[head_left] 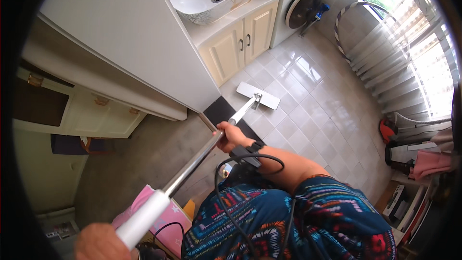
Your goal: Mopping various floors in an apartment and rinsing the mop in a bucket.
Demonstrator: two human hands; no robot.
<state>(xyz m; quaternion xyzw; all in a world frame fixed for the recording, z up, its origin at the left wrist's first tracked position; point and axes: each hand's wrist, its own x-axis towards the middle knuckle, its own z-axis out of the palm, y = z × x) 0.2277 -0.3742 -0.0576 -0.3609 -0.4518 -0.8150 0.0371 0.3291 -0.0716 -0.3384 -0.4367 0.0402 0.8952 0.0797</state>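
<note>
The right hand (230,136) is wrapped around the middle of the mop's (192,166) metal pole. The left hand (100,241), at the picture's lower edge, grips its white top end. The mop head (258,95) lies flat on the tiled floor (313,101), just past the doorway's dark threshold (222,111), near the sink cabinet (240,43).

The left hand (98,243), gripping the mop handle's (192,166) white end, was cut off by the lower edge; its fingers stayed hidden.
</note>
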